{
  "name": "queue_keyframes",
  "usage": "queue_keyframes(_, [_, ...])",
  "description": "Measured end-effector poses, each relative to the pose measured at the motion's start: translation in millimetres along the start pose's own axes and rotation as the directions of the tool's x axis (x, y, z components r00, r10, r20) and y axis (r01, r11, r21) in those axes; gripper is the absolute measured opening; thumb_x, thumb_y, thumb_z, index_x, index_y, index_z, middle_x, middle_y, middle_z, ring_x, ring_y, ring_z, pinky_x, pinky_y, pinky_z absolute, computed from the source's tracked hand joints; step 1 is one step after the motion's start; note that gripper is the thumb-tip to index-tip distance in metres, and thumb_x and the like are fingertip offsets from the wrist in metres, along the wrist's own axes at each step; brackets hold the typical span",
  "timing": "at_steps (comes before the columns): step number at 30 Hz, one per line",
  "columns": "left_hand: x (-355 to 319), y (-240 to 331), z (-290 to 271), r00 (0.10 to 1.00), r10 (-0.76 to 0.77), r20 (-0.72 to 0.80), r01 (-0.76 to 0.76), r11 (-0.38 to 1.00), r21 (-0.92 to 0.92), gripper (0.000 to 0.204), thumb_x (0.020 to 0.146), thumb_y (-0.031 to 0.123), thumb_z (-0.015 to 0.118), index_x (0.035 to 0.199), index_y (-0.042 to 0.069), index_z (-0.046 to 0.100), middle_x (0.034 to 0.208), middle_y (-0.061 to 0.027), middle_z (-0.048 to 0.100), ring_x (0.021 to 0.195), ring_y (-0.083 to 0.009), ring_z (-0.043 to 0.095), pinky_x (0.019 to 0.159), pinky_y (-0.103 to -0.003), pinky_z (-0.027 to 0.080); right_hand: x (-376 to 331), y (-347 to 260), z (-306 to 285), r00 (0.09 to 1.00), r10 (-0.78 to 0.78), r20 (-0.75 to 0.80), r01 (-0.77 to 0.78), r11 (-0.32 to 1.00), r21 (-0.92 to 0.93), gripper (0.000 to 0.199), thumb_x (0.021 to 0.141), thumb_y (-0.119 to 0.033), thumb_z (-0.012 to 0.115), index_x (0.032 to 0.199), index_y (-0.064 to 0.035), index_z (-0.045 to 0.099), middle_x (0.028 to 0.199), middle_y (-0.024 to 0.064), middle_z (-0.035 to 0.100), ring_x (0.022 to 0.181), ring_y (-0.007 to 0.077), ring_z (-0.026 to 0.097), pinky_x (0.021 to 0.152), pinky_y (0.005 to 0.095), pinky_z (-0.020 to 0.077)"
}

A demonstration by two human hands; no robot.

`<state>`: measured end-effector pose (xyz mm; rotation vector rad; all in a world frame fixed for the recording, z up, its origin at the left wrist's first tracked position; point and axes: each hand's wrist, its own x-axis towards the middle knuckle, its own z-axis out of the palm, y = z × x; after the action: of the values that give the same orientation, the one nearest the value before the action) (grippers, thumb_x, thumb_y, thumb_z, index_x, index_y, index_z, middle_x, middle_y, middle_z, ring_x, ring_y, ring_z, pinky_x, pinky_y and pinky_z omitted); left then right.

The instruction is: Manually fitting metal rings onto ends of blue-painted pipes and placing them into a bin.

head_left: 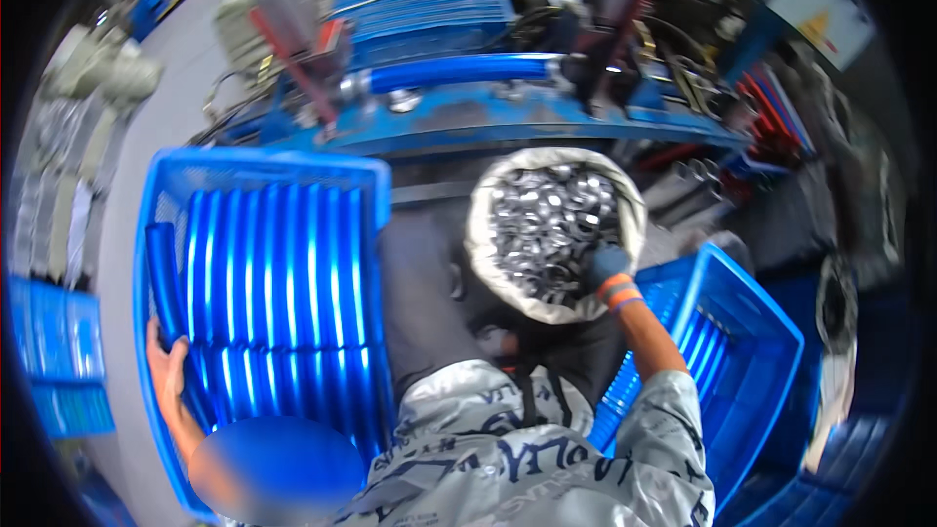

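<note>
Behind my hands stands a blue machine (508, 117), and two blue crates lie below it. My left hand (166, 371) is closed around one blue tube (164, 283) at the left wall of the left crate (264, 164); about eight more tubes lie there side by side, long axis pointing away from me. My gloved right hand (607, 268) reaches into one white sack (478, 234) of metal rings (547, 220); how far it is open I cannot tell. The right crate (761, 312) is nearer to this hand.

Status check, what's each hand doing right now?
Left hand gripping blue tube at crate edge. Right hand, gloved, reaching into sack of metal rings. Nothing in the way.
</note>
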<state>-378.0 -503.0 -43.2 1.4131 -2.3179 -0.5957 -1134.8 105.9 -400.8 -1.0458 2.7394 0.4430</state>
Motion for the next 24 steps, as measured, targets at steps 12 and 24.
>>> queue_keyframes(12, [-37.5, 422.2, 253.2, 0.624, 0.691, 0.365, -0.668, 0.714, -0.208, 0.061, 0.079, 0.021, 0.091, 0.137, 0.009, 0.076, 0.124, -0.0181, 0.082, 0.114, -0.0418, 0.081, 0.101, -0.05, 0.065, -121.4, -4.5, -117.9, 1.0, 0.028, 0.006, 0.018, -0.773, 0.634, 0.076, 0.108, -0.056, 0.08, 0.167, -0.0124, 0.059, 0.131, 0.0013, 0.079, 0.121, 0.0268, 0.077, 0.101, 0.0463, 0.0637])
queue_keyframes(24, [-54.8, 479.0, 267.4, 0.492, 0.728, 0.477, -0.72, 0.648, -0.247, 0.055, 0.08, 0.018, 0.088, 0.134, 0.013, 0.08, 0.11, -0.0145, 0.081, 0.102, -0.0415, 0.079, 0.091, -0.05, 0.064, -169.2, -34.7, -207.5, 0.985, 0.035, -0.167, 0.125, -0.812, 0.57, 0.091, 0.109, -0.029, 0.083, 0.182, -0.0022, 0.036, 0.174, 0.0128, 0.057, 0.151, 0.0254, 0.064, 0.122, 0.0449, 0.0579])
